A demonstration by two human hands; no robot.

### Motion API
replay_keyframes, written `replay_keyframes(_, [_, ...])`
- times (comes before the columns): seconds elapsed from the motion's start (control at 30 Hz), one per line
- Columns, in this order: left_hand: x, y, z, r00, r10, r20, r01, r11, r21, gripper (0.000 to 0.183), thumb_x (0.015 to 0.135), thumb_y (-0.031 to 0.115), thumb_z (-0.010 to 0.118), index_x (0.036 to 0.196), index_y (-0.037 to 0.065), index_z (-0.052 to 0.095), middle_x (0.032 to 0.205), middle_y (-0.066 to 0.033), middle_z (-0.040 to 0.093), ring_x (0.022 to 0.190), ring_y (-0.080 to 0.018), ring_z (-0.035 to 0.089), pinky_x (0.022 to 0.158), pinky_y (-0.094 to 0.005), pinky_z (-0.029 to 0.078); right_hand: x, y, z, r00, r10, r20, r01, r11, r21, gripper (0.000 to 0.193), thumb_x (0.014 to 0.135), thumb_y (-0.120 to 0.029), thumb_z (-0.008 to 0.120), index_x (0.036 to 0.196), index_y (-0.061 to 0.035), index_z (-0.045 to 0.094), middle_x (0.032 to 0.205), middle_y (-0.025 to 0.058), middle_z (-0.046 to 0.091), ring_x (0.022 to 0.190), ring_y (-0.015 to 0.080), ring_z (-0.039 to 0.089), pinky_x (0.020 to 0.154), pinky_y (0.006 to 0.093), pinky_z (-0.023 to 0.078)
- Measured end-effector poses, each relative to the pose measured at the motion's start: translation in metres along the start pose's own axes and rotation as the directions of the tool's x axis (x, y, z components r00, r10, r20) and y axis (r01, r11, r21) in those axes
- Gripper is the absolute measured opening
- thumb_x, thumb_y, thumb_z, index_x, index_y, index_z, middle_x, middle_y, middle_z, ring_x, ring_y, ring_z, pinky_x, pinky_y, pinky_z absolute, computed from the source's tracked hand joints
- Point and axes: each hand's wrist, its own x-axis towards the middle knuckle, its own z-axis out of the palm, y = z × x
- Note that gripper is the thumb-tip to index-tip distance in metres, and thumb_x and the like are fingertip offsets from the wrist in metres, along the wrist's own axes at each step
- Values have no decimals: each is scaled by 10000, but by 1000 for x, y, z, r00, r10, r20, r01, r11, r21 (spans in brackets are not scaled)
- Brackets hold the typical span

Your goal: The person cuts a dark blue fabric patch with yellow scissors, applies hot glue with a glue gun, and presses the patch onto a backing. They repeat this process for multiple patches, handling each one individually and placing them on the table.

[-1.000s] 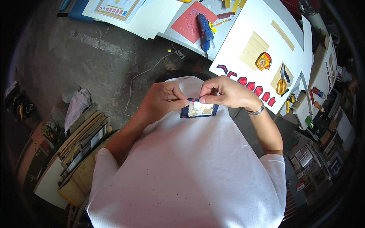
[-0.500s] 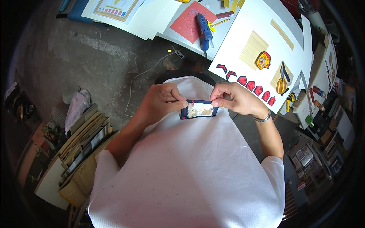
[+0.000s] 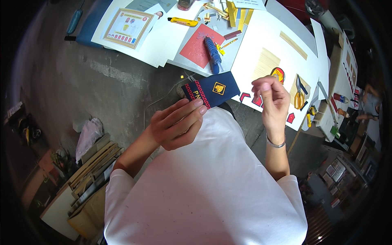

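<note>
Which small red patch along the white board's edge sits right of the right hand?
The pentagonal red patch, near a corner of the white board; the chevron patch and its neighbour lie left of the right hand.

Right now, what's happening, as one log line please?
left hand: holding navy embroidered cloth | right hand: raised, apart from cloth | blue glue gun: partly over red sheet

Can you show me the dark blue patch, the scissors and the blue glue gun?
Dark blue patch (image 3: pixel 219 88): head view, on its yellow emblem.
Scissors (image 3: pixel 300 94): head view, on the orange handles.
Blue glue gun (image 3: pixel 212 50): head view, middle of its body.
</note>
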Motion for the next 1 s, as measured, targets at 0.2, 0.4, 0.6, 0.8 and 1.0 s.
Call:
replay_keyframes(0.2, [0, -3, 7, 998, 58, 9, -58, 998, -5, 153, 865, 20, 721, 858, 65, 575, 1026, -81, 725, 1108, -258, 699, 1034, -410, 535, -19, -12, 15, 947, 322, 17, -322, 947, 12, 222, 1010, -205, 655, 904, -12, 683, 746, 13, 656, 589, 46, 539, 486, 204, 428])
replay_keyframes(0.4, [2, -4, 23, 988, 152, 28, -150, 986, -68, 163, 864, 19, 736, 876, 62, 579, 1057, -84, 734, 1088, -253, 707, 1019, -400, 540, -19, -8, 18, 931, 361, -57, -347, 923, 166, 201, 983, -192, 696, 877, -23, 677, 708, 2, 632, 552, 37, 514, 444, 202, 404])
replay_keyframes(0.6, [8, -3, 44, 987, 156, 40, -151, 981, -124, 143, 863, 41, 746, 897, 57, 608, 1054, -85, 731, 1110, -259, 697, 993, -388, 550, -11, 6, 18, 952, 266, -154, -240, 956, 171, 160, 963, -167, 716, 894, -30, 670, 716, -17, 622, 556, 26, 501, 478, 195, 399])
replay_keyframes(0.8, [20, 4, 64, 853, -522, 0, 491, 802, -340, 243, 783, 56, 820, 992, 24, 699, 1063, -129, 726, 998, -286, 696, 847, -378, 554, -9, 18, -3, 977, 51, -205, -47, 999, 24, 154, 984, -155, 692, 928, -17, 653, 732, -79, 509, 659, 10, 419, 565, 198, 342])
replay_keyframes(1.0, [16, -6, 103, 503, -665, 552, 821, 170, -545, 237, 811, 32, 819, 1002, -37, 698, 1000, -104, 680, 834, -150, 654, 743, -285, 534, -14, 33, -22, 986, 126, -107, -145, 969, -198, 164, 1007, -169, 652, 980, -8, 644, 790, -36, 586, 681, 25, 474, 587, 206, 401])
